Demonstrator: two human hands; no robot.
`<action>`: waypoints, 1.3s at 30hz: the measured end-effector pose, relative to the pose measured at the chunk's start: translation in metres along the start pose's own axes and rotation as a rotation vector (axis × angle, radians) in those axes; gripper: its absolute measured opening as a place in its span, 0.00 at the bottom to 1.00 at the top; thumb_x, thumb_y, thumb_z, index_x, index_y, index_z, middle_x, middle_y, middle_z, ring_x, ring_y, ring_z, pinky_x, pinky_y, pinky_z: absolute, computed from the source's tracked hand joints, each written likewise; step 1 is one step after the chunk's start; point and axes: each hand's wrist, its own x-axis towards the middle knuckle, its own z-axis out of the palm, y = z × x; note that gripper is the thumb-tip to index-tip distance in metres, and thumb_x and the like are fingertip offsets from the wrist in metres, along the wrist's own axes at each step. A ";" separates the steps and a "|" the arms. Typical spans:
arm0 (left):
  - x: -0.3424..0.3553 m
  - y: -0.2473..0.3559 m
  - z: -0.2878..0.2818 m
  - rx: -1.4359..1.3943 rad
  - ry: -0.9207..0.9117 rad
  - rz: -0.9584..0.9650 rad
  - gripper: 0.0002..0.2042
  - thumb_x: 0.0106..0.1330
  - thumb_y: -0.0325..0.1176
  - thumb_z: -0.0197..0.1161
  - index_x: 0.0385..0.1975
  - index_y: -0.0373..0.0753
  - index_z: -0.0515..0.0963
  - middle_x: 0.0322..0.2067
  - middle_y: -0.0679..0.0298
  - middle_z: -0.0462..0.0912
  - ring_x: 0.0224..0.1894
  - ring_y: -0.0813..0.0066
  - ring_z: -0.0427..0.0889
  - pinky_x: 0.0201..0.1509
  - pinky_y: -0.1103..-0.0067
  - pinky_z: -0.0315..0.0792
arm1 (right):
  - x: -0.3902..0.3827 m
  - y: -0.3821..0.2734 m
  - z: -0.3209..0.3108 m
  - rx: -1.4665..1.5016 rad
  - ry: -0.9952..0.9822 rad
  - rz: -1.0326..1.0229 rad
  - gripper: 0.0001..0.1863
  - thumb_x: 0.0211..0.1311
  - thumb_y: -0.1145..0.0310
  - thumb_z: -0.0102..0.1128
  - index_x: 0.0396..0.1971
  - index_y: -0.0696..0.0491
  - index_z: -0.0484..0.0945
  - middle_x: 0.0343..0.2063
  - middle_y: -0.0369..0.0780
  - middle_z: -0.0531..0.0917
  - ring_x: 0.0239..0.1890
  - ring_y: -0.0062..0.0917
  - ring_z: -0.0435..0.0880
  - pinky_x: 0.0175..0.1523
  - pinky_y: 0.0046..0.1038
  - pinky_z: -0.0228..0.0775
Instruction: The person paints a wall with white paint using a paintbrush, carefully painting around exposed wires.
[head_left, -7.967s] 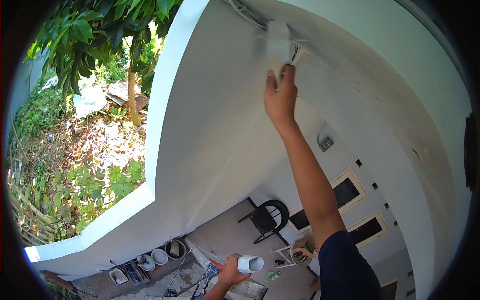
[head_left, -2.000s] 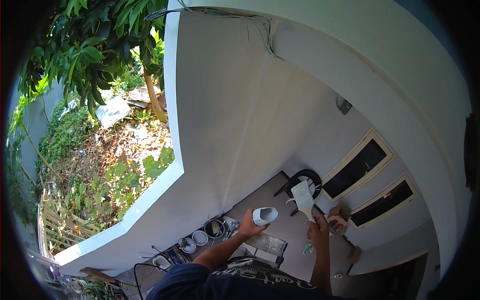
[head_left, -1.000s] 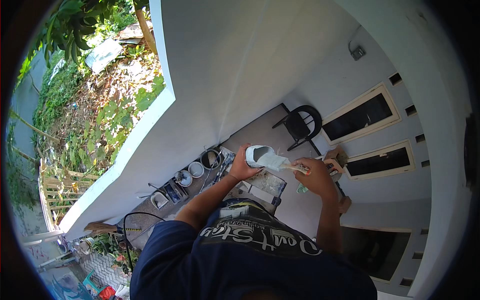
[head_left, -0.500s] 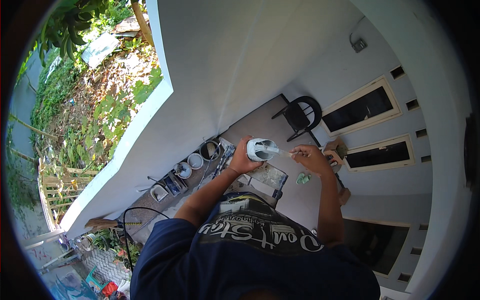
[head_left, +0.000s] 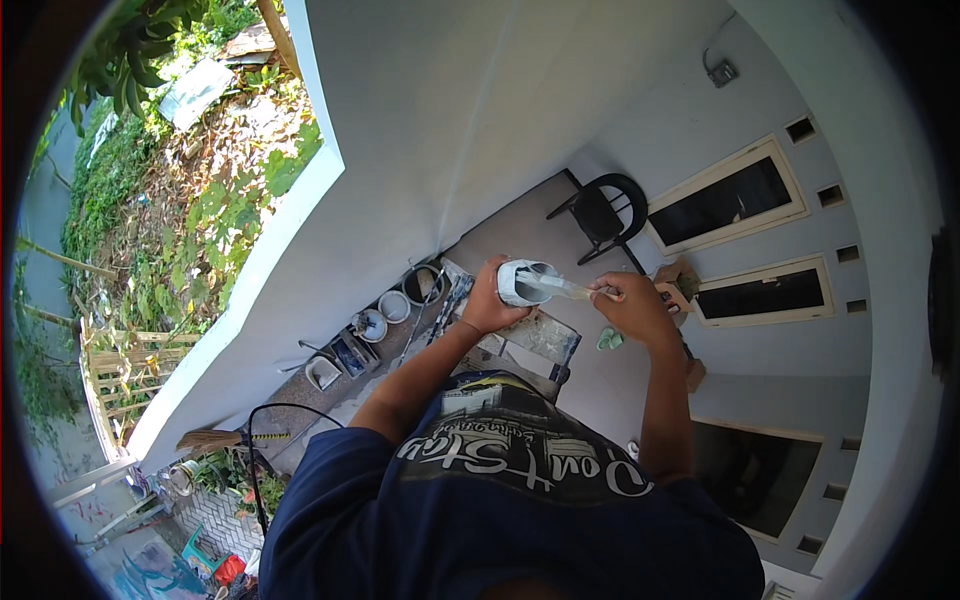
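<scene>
My left hand (head_left: 486, 304) is wrapped around the side of a white, paint-smeared can (head_left: 516, 284), whose round mouth tilts to the right. Between the closed fingers of my right hand (head_left: 634, 308) is the handle of a pale paintbrush (head_left: 570, 289). Its white-coated end reaches in at the can's mouth. Whether the tip touches the inner wall I cannot tell. Below both hands lies a paint-spattered work platform (head_left: 545, 338).
Along the wall at left stand a white bucket (head_left: 394, 307), a dark-rimmed bucket (head_left: 423, 285) and a paint tray (head_left: 354, 354). A black chair (head_left: 598, 218) is at the far right, with green sandals (head_left: 609, 339) and a cardboard box (head_left: 680, 275) nearer.
The can has shifted slightly to the right and turned a little. My right hand has moved slightly right, and more of the brush shows outside the can's mouth.
</scene>
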 end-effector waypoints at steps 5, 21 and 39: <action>0.001 0.004 -0.002 0.022 -0.002 -0.005 0.46 0.40 0.40 0.82 0.62 0.32 0.65 0.54 0.49 0.74 0.58 0.51 0.77 0.66 0.66 0.70 | -0.014 -0.048 -0.017 -0.235 0.053 0.063 0.14 0.58 0.63 0.67 0.39 0.55 0.88 0.28 0.48 0.87 0.32 0.39 0.87 0.41 0.36 0.77; 0.000 -0.002 -0.001 0.070 0.006 0.067 0.47 0.39 0.39 0.83 0.62 0.33 0.66 0.54 0.47 0.74 0.58 0.48 0.77 0.66 0.64 0.70 | -0.013 -0.016 0.019 -0.150 0.076 0.056 0.12 0.64 0.65 0.63 0.35 0.60 0.85 0.29 0.53 0.85 0.31 0.46 0.86 0.40 0.39 0.75; 0.000 -0.003 0.001 0.094 -0.015 0.087 0.47 0.39 0.40 0.83 0.62 0.33 0.67 0.54 0.47 0.75 0.57 0.46 0.78 0.64 0.63 0.71 | -0.030 0.031 0.017 0.314 -0.039 0.186 0.13 0.70 0.65 0.63 0.43 0.60 0.86 0.23 0.37 0.83 0.27 0.17 0.81 0.36 0.25 0.71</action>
